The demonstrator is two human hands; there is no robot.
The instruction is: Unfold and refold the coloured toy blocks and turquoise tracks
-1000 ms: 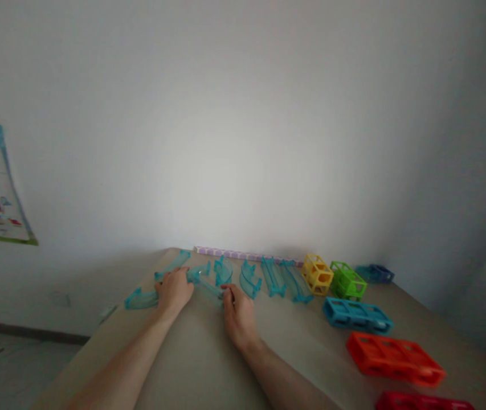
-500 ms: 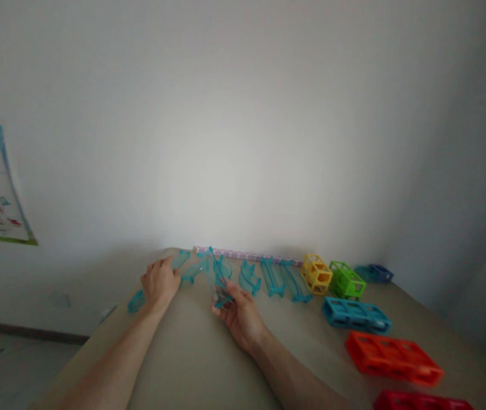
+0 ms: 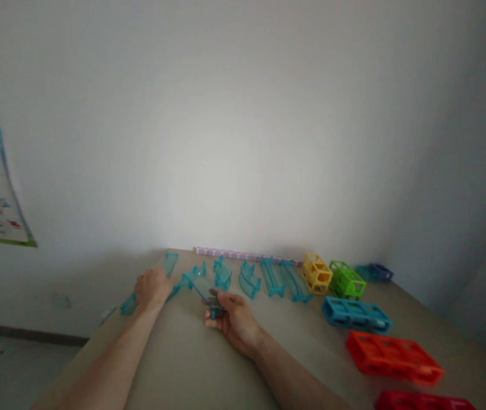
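Currently, we are pinching tilted blue track piece [image 3: 200, 292] in right hand [image 3: 236, 320], above bench [image 3: 200, 370], near other blue pieces [image 3: 249, 282]. Left hand [image 3: 152, 287] is lying curled over second strip [image 3: 170, 264] near left edge; gripping or merely resting, we are not seeing. Perhaps we are risking dropping piece through loose pinch, or pushing strip off by sliding outward.

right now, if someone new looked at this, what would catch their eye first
Probably the bright orange-red openwork block on the right of the table, with yellow and green frames farther back. Next, the two hands near the middle: the right hand holds a translucent blue piece, while the left hand is among similar pieces farther left.
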